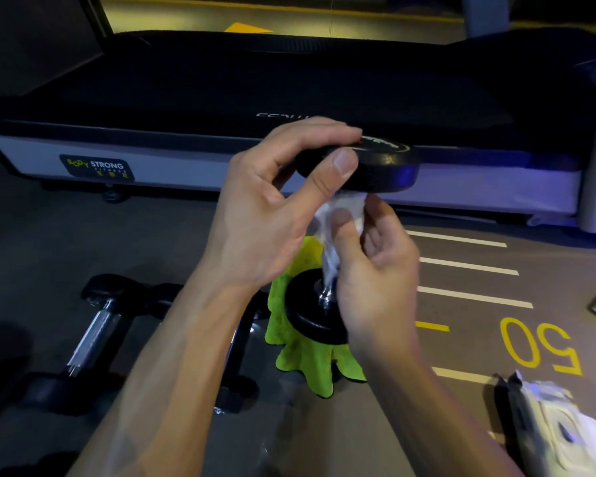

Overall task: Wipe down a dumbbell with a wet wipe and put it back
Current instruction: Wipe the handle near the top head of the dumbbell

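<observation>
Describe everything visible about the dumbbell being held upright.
The black round-plate dumbbell with a chrome handle stands on end. Its lower plate rests on the lime-green microfibre cloth on the floor. The left hand pinches the rim of the upper plate, thumb in front, fingers on top. The right hand wraps the crumpled white wet wipe around the handle, hiding most of it. White lettering on top is unreadable.

Single head view, close, forward and down, perhaps slightly tilted.
</observation>
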`<state>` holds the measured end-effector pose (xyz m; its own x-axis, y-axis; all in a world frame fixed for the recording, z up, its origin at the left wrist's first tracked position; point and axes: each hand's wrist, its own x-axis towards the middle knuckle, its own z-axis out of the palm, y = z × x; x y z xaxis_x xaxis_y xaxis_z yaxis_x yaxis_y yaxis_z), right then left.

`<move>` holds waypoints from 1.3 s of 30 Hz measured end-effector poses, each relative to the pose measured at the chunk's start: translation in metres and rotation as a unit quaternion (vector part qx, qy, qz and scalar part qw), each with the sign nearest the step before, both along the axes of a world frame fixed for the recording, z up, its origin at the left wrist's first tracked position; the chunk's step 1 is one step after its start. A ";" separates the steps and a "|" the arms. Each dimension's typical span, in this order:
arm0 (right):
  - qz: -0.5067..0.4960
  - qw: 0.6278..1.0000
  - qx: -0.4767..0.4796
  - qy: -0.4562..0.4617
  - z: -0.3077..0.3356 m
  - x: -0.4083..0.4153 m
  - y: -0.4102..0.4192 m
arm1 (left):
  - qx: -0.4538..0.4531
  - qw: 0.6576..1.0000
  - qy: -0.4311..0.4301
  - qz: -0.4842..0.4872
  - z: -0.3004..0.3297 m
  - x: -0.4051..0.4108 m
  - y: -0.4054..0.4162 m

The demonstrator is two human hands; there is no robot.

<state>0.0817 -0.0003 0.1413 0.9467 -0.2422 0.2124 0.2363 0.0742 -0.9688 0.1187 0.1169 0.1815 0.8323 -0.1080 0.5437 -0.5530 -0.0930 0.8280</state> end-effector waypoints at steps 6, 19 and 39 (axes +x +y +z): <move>-0.020 0.998 -0.048 0.028 0.004 0.030 0.006 | -0.006 1.000 0.002 0.009 0.001 0.003 0.002; 0.039 0.990 -0.120 -0.056 -0.010 0.037 -0.009 | 0.009 1.000 -0.011 0.027 0.001 0.002 -0.006; 0.235 0.919 -0.314 0.040 -0.035 -0.016 -0.065 | -0.008 0.998 -0.016 0.068 -0.003 -0.008 -0.005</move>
<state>0.0655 -0.0655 0.1061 0.9343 0.3433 0.0955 0.2470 -0.4309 -0.8680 0.1110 0.1114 0.1786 0.8210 0.0138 0.5708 -0.5620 -0.1564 0.8122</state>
